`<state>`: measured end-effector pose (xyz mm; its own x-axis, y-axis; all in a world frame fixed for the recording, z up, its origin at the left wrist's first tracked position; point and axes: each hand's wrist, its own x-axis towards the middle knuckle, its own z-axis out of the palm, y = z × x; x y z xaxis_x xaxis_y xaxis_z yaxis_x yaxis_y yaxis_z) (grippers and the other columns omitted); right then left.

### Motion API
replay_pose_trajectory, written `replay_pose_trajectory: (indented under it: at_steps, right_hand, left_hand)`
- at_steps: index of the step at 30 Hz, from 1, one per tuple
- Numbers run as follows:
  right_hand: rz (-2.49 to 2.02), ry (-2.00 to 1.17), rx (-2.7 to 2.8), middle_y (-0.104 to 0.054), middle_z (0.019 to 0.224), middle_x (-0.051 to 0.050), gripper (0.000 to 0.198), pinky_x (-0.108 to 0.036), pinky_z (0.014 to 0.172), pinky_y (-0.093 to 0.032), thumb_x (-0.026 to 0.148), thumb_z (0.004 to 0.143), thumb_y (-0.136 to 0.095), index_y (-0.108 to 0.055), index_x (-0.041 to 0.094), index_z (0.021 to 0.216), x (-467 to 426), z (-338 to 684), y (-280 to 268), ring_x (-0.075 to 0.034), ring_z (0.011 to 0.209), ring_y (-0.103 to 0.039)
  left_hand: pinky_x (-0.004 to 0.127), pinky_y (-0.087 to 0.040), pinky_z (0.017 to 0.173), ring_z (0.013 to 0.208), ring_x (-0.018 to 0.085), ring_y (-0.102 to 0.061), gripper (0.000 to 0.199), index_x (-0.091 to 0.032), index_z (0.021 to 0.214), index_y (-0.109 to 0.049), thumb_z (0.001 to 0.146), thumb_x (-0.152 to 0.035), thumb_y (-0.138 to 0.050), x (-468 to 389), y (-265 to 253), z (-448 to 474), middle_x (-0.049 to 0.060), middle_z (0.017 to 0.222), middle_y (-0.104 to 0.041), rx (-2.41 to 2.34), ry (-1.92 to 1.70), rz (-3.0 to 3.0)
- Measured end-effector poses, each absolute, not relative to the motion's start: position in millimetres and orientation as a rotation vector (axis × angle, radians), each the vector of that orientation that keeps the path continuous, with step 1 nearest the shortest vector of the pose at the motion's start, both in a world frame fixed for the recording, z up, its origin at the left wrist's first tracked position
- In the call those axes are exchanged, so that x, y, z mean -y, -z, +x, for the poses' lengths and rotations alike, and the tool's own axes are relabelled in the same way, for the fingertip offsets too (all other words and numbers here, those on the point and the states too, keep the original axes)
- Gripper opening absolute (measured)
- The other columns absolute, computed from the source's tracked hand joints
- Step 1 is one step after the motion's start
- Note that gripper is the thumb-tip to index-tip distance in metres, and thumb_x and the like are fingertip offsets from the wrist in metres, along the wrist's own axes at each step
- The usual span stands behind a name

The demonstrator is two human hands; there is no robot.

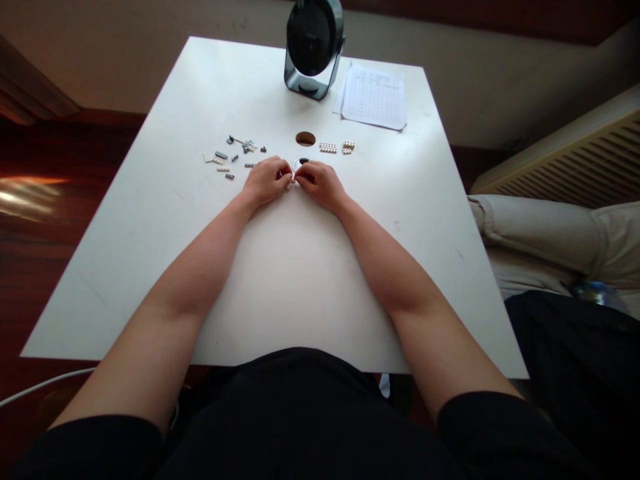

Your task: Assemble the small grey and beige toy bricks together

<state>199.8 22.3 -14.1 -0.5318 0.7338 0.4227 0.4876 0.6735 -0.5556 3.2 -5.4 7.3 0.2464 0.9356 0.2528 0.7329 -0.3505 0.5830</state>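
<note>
My left hand and my right hand meet over the middle of the table, fingertips pinched close together. Between them is a small pale building-brick piece, partly covered by the fingers; its exact shape is too small to tell. Right behind the fingertips lies a white ring-shaped thing with a dark centre, partly hidden by my hands. Left of my left hand are scattered small grey and whitish building-brick pieces. Beyond my right hand lie a pale studded block and smaller studded pieces.
The white table has a round hole past my hands. At the far edge stands a black fan on a bracket, beside printed sheets of paper. To the right, a person's light-trousered leg is close to the table edge.
</note>
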Motion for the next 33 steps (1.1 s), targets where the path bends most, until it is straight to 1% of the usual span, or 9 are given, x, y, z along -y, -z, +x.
replay_pose_trajectory:
  at_steps: [12,24,33]
  right_hand:
    - [-0.962,-0.502,2.223,-0.062,0.085,-0.006,0.018,-0.032,0.078,-0.040,0.030,0.089,-0.054,-0.067,0.018,0.088,-16.8,197.8,5.4,-0.020,0.082,-0.051]
    - [-0.955,-0.509,2.223,-0.062,0.086,-0.006,0.019,-0.033,0.077,-0.040,0.030,0.090,-0.053,-0.067,0.017,0.088,-16.3,198.0,5.7,-0.021,0.082,-0.053]
    - [-0.943,-0.481,2.238,-0.062,0.087,-0.006,0.020,-0.033,0.078,-0.041,0.032,0.092,-0.053,-0.066,0.018,0.090,-19.9,199.3,11.1,-0.021,0.084,-0.053]
  left_hand:
    - [0.035,-0.042,0.083,0.088,0.021,-0.056,0.013,-0.021,0.090,-0.069,0.086,-0.027,-0.059,6.3,-9.3,3.3,0.005,0.094,-0.063,-1.546,-0.804,2.202]
    - [0.036,-0.042,0.083,0.088,0.021,-0.055,0.014,-0.021,0.091,-0.069,0.086,-0.028,-0.058,6.0,-7.3,3.3,0.005,0.094,-0.063,-1.538,-0.811,2.209]
    - [0.037,-0.042,0.085,0.093,0.022,-0.055,0.015,-0.020,0.093,-0.069,0.087,-0.028,-0.058,4.1,-4.2,1.9,0.006,0.096,-0.062,-1.538,-0.798,2.210]
